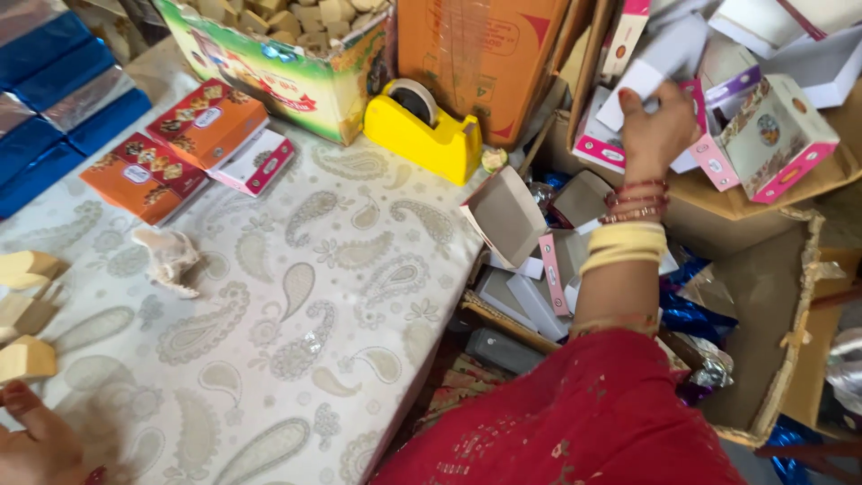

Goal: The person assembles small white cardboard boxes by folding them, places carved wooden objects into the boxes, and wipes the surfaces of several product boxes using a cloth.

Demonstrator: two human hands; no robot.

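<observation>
Mid-fetch: right hand [655, 130] up at 1 o'clock, fingers curled on a white-pink carton [651, 67] in the box pile. Left hand [40, 445] flat, empty, 8 o'clock on worktop [296, 296]. Next probably needs lifting it clear.

Tablecloth [296, 296] — cream, grey-beige paisley pattern. Tape dispenser [422, 135] — bright yellow. Flat boxes [171, 157]: orange-red, patterned lids. Foil packs [54, 99]: blue and silver. Small cartons [772, 135]: white, pink edging, floral print. Sleeve [584, 422]: red, faint gold motif. Bangles [628, 242]: pale yellow, red above.
</observation>
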